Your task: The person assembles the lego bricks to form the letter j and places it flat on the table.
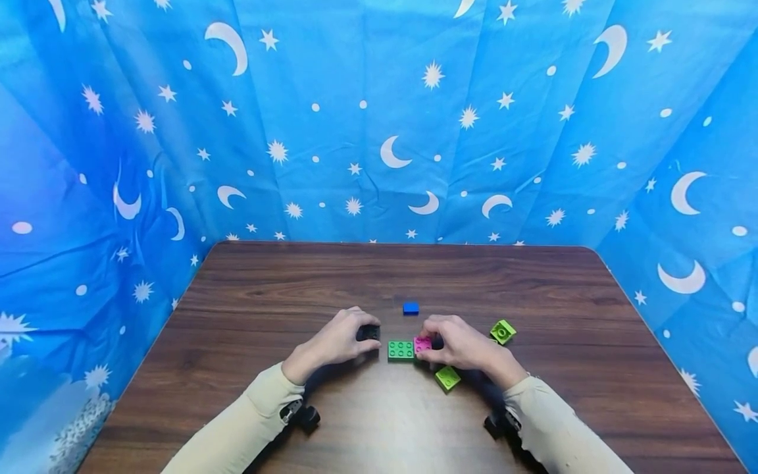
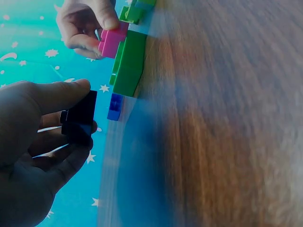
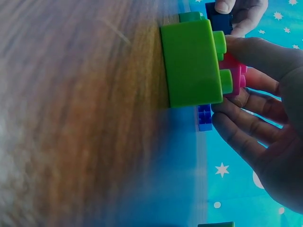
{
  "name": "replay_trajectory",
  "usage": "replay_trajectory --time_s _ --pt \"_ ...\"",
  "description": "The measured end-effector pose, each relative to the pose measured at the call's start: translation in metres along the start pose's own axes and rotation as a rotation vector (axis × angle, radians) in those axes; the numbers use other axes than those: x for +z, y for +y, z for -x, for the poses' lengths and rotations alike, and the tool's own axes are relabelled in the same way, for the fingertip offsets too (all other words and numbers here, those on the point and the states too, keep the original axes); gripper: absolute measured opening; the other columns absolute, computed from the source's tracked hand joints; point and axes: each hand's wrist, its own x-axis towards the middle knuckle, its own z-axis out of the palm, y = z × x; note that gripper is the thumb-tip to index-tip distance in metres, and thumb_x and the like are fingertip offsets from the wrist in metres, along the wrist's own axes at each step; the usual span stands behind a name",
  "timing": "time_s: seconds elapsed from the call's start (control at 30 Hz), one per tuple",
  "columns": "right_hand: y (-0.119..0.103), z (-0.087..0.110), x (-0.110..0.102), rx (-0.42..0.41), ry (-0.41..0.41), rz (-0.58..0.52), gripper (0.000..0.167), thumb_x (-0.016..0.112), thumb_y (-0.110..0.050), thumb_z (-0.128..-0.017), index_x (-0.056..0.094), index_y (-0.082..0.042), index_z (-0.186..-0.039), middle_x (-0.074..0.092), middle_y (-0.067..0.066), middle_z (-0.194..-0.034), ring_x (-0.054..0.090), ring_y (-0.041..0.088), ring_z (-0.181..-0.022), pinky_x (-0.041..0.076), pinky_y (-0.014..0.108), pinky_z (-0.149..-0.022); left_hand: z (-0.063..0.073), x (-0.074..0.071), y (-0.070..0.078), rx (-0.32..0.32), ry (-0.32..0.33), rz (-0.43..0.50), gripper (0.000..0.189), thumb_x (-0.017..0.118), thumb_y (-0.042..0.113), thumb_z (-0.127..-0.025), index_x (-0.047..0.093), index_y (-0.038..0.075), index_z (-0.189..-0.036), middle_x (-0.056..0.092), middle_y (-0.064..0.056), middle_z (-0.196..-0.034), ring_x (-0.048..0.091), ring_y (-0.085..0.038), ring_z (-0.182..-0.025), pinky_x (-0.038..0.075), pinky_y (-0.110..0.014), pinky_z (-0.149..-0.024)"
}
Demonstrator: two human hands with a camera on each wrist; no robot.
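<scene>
My left hand (image 1: 342,337) pinches a black toy brick (image 1: 370,332) between thumb and fingers; in the left wrist view the brick (image 2: 81,118) is dark, with studs facing the palm. My right hand (image 1: 458,342) grips a pink brick (image 1: 422,344) by its sides. The pink brick stands at the right end of a green studded brick (image 1: 401,350), and in the left wrist view it (image 2: 113,41) looks raised above the table. A gap separates the black brick from the green one. Fingers partly hide both held bricks.
A small blue brick (image 1: 410,308) lies behind the green one. One lime brick (image 1: 447,378) sits in front of my right hand, and another (image 1: 503,332) lies tipped to its right. A starry blue curtain (image 1: 379,131) hangs behind the wooden table (image 1: 266,283).
</scene>
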Motion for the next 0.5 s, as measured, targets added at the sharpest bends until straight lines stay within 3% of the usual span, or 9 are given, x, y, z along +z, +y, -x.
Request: replay_trajectory --time_s 0.17,0.5 --pt "-0.002 -0.001 -0.002 0.019 -0.017 0.001 0.016 0.076 -0.029 -0.085 0.067 -0.018 -0.09 0.063 -0.008 -0.088 0.056 0.006 -0.076 0.048 0.022 -0.067 -0.002 0.003 0.003 0.012 -0.007 0.0 0.037 0.077 0.029 -0.084 0.07 0.005 -0.111 0.071 -0.003 -0.102 0.062 -0.015 -0.095 0.05 -0.037 -0.085" --pt "-0.001 -0.003 -0.002 0.021 -0.027 0.013 0.016 0.076 -0.03 -0.085 0.067 -0.018 -0.091 0.062 -0.01 -0.087 0.056 0.004 -0.076 0.048 0.023 -0.068 -0.005 0.008 0.012 0.039 -0.005 0.007 0.036 0.077 0.031 -0.084 0.071 0.007 -0.11 0.071 -0.001 -0.099 0.062 -0.013 -0.093 0.051 -0.03 -0.081"
